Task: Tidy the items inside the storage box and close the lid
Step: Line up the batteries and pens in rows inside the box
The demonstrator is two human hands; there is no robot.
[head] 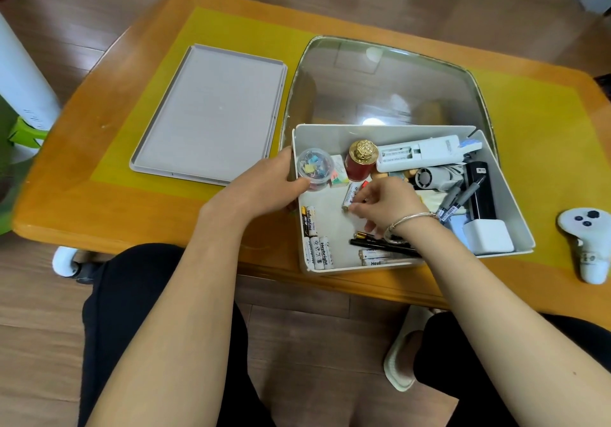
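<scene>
A white storage box (515,208) stands open near the table's front edge, full of small items. Its grey lid (211,112) lies flat on the table to the left. My left hand (264,185) grips the box's left wall, thumb inside next to a clear tub of coloured clips (314,165). My right hand (386,205) is inside the box and pinches a white battery (349,196) by its lower end. Several more batteries (315,241) lie along the box's left and front sides. A red jar with a gold cap (360,162) stands at the back.
In the box's right half lie a white remote (426,152), a small fan (433,177), pens (459,198), a black device (481,192) and a white charger (487,236). A white controller (588,244) lies on the table at the right. A glass sheet (386,82) sits behind the box.
</scene>
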